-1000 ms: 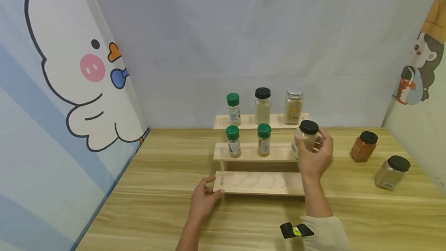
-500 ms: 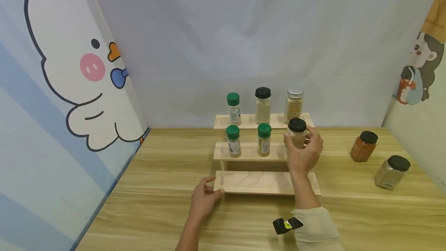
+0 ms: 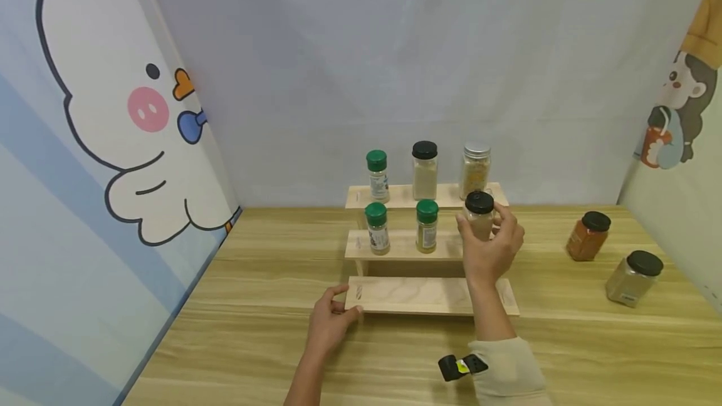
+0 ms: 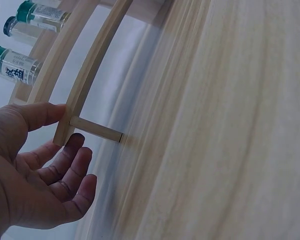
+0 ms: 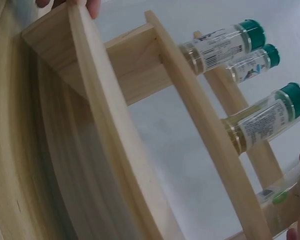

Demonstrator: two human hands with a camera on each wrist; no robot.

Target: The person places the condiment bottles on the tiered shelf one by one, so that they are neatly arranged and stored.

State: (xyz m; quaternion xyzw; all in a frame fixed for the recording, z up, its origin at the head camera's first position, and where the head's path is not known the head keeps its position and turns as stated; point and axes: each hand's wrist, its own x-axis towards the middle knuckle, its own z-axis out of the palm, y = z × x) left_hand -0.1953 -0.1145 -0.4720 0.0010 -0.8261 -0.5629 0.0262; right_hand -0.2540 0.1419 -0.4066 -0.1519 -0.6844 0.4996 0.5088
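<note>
Right of center in the head view, the right hand (image 3: 489,249) grips a black-lidded spice jar (image 3: 479,215) at the right end of the middle step of the 3-step wooden rack (image 3: 412,296). Whether its base touches the step cannot be told. The left hand (image 3: 329,324) rests relaxed fingers against the rack's lower left corner, steadying it. This looks like the placing step; next, the jar needs setting down upright beside the 2 green-capped bottles (image 3: 427,225), then a clean release without tipping it.
</note>
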